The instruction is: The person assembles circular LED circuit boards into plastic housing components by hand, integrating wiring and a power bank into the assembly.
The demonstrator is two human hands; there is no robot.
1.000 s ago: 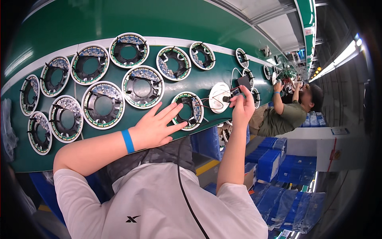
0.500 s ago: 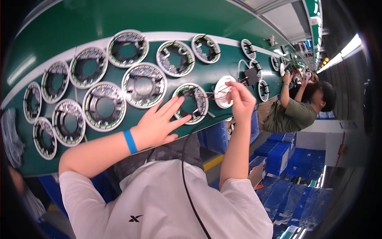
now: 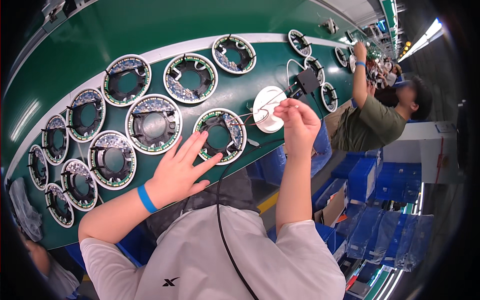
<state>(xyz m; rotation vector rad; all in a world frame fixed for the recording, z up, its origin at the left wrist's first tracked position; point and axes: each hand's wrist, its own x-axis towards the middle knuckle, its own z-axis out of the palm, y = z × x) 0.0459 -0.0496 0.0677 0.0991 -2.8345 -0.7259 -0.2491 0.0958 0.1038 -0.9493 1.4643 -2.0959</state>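
Left hand [image 3: 175, 172]: lay spread, fingers apart, tips on left rim of ring unit [image 3: 236, 134], prob. to steady it on green bench [image 3: 277, 62]. Right hand [image 3: 301, 122]: hung over R edge of white disc [image 3: 270, 94], thumb + fingertips together; couldn't tell if pinching wire. Disc: sat betw. ring unit & blk box [image 3: 307, 79], prob. for slack in wires [image 3: 248, 117]. Most other ring units [image 3: 152, 104]: lay to L, likely for reach.

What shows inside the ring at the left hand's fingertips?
Inside the ring: a black frame, a circuit board, and bench through its centre. The left hand covers some lower-left rim; what's beneath is hidden.
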